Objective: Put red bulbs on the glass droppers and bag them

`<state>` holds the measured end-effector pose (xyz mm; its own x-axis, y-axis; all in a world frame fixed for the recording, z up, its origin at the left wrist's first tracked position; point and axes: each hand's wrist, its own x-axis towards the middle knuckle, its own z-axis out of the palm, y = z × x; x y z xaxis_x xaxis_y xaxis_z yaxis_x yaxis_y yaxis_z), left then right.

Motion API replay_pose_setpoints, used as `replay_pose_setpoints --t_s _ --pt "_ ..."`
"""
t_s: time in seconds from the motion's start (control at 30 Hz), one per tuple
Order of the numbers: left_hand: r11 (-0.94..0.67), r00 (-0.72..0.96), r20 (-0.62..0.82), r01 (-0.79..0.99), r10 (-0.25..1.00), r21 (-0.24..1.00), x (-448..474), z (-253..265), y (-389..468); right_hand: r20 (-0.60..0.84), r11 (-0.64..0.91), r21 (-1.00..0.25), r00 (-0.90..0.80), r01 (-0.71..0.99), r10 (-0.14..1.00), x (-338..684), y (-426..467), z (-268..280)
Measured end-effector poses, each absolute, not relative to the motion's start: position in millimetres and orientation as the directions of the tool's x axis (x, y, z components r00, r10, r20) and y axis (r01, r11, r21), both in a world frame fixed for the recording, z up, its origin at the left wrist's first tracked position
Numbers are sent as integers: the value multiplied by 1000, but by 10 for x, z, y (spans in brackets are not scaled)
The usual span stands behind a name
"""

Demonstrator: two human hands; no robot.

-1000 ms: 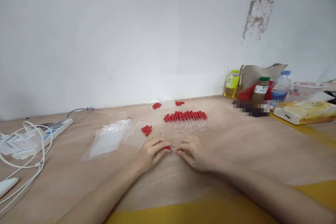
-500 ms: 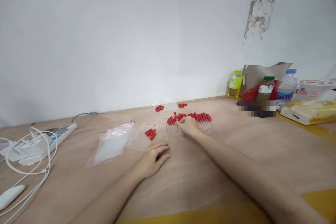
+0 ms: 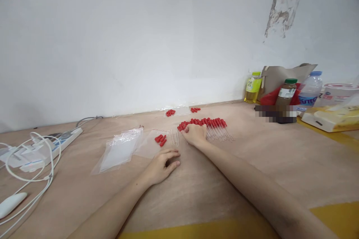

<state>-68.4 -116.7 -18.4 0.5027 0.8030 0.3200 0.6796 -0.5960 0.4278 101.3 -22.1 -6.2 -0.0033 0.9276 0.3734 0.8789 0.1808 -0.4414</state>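
Observation:
My right hand (image 3: 195, 134) is over the left part of a row of droppers (image 3: 220, 129) with red rubber bulbs and thin clear tubes. Its fingers are bent together at the bulbs, and what is between the fingertips is hidden. Just left of it lie several bare clear tubes (image 3: 174, 137). Loose red bulbs (image 3: 160, 139) rest on a clear bag nearby. My left hand (image 3: 162, 166) lies on the table below them, fingers apart and holding nothing.
A stack of clear plastic bags (image 3: 119, 151) lies on the left. Farther left are a power strip (image 3: 67, 142) and tangled white cables (image 3: 52, 157). More red bulbs (image 3: 170, 112) lie by the wall. Bottles (image 3: 286, 93) and a tissue pack (image 3: 331, 117) stand at right.
My right hand has shifted left along the row of droppers, uncovering some of the middle ones. My left hand stays in nearly the same place. The view has shifted slightly.

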Motion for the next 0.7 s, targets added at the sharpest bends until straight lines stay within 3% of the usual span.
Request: replay_pose_setpoints --t_s 0.17,0.23,0.5,0.7 --pt "-389 128 555 838 822 382 -863 -132 -936 292 204 -347 -101 915 951 756 -228 -54" --pt "-302 41 550 868 834 393 -952 -139 -823 236 154 -353 -71 923 969 686 -200 -29" --pt "-291 69 488 871 870 396 -1003 -249 -649 89 56 -369 -25 928 996 534 -113 78" --pt "-370 141 504 844 852 389 -865 -162 -903 105 144 -390 -112 909 988 690 -258 174"
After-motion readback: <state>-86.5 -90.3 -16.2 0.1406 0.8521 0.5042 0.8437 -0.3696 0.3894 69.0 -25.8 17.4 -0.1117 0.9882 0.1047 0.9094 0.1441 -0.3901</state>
